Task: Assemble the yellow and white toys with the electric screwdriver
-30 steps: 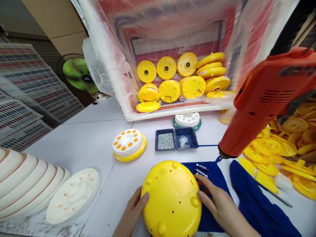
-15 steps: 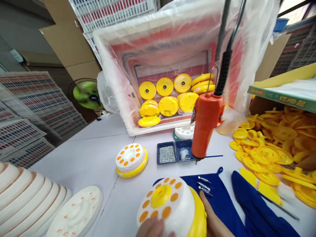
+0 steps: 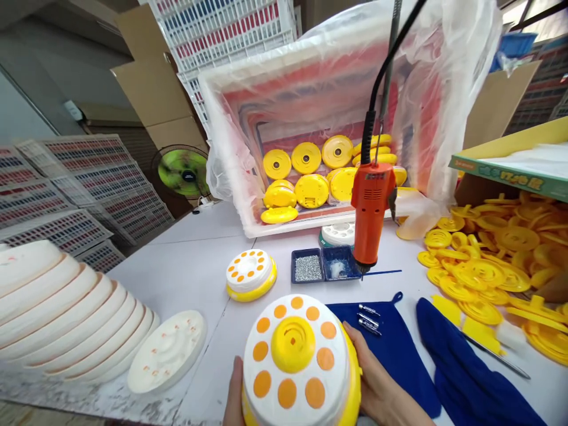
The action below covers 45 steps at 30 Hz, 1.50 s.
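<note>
Evidently held the round white-and-yellow piece (image 3: 302, 378) at six o'clock of the head view, orange-dotted face up, yellow dome (image 3: 293, 354) in its middle. Set the left hand (image 3: 234, 396) against its rim at nine o'clock, mostly out of sight, and curved the right hand (image 3: 375, 376) round the yellow base at three; spaced the two as wide apart as the piece itself, with nothing else visible in the grip. Could not tell about the underside, nor about any contact with the table (image 3: 204, 257).

Risked, by judgement, a slip on the left, from so little visible hold there. Risked losing the dome through a sharp tilt, if merely resting in place; could not make out any fastening for certain.

Read the clock from the piece for other hazards. Saw batteries (image 3: 368, 323) loose on the looped blue cloth (image 3: 399, 349) at two, liable to roll after a brush from the right hand or a tug on the fabric. Saw the red screwdriver (image 3: 371, 222) hanging tip down at one, likely to mark the white face after too forward a lift. Noted the tray (image 3: 307, 281) of small metal bits (image 3: 308, 267) at twelve, prone to spilling after a push that way, and the second dotted piece (image 3: 251, 285) at eleven, easy to knock in a leftward swing.
</note>
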Motion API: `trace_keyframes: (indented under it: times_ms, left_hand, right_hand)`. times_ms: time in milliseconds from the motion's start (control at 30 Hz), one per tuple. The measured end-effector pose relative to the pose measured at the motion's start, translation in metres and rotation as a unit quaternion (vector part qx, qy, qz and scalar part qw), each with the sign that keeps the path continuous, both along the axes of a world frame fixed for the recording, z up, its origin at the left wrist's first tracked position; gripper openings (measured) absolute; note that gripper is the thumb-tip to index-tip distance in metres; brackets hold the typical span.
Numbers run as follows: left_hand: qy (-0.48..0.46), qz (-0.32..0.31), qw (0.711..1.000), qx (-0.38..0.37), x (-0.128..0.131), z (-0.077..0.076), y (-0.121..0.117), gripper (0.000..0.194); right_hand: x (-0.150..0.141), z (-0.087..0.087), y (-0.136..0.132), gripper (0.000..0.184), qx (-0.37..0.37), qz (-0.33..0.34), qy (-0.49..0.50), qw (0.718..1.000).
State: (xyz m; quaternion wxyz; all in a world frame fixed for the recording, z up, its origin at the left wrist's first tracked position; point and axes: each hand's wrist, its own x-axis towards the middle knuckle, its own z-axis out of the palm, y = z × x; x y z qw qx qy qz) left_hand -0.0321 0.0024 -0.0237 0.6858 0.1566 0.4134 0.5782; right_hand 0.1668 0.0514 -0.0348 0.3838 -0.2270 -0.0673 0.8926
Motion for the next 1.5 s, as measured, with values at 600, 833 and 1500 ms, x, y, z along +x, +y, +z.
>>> trace_keyframes:
  times_ms: [600, 833, 1500]
  left_hand:
    - [0.035, 0.052, 0.998, 0.014, 0.027, 0.018, 0.019, 0.04]
    - [0.033, 0.03, 0.999, 0.007, 0.024, 0.021, 0.021, 0.036]
    - [0.057, 0.21, 0.976, 0.02, 0.028, 0.029, 0.046, 0.044]
  right_hand:
    - [0.062, 0.039, 0.045, 0.057, 0.628, -0.006, -0.367, 0.686]
    - [0.065, 0.057, 0.063, 0.062, 0.663, 0.064, -0.344, 0.662]
    - [0.019, 0.043, 0.069, 0.072, 0.627, 0.026, -0.458, 0.63]
